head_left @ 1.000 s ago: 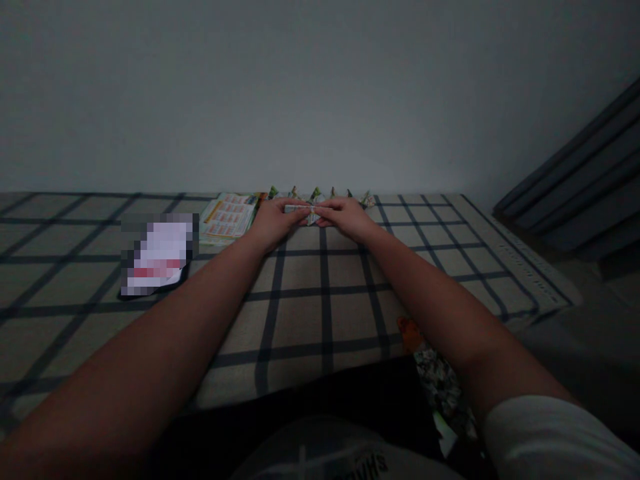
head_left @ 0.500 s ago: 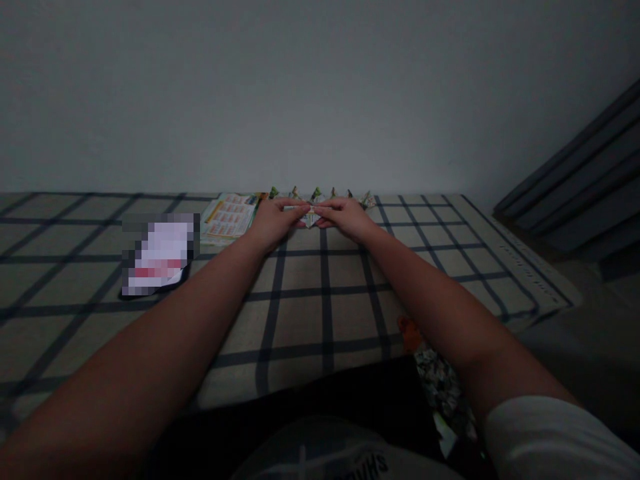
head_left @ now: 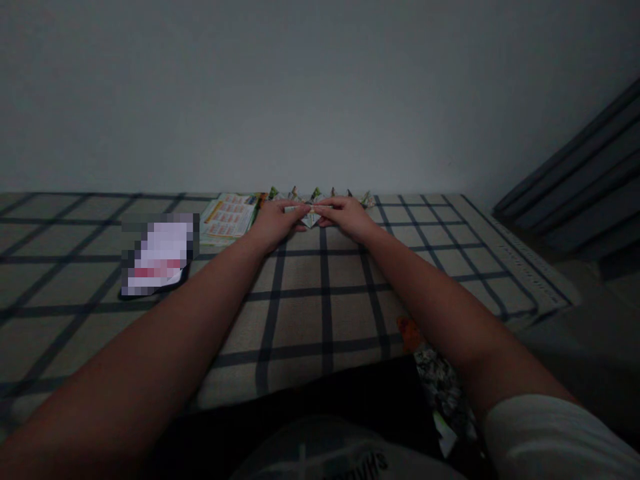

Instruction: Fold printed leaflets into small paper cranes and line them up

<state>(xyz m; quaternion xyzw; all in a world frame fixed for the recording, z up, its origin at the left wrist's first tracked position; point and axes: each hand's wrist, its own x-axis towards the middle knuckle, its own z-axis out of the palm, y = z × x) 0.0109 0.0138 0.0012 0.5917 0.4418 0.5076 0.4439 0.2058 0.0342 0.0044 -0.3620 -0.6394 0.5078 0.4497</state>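
Observation:
Between my two hands is a small folded piece of printed paper (head_left: 311, 219), its lower point aimed toward me. My left hand (head_left: 277, 222) pinches its left side, thumb on top, and my right hand (head_left: 347, 215) pinches the right side in the same way. The thumbs nearly meet at the middle, and the fingers behind the paper are partly hidden. Just beyond my hands, a row of several small pointed folded papers (head_left: 316, 193) stands along the wall edge, partly covered by my fingers.
Left of my hands lies a stack of printed sheets (head_left: 227, 217). Nearer me on the left is a phone-like object (head_left: 163, 257), its face blurred out. A checked cloth (head_left: 300, 320) covers the surface. By my right forearm, a patterned item (head_left: 440, 377) lies low down.
Both hands stay in nearly the same place. The folded paper has shifted very slightly between my fingers, and its lower point shows a little more plainly.

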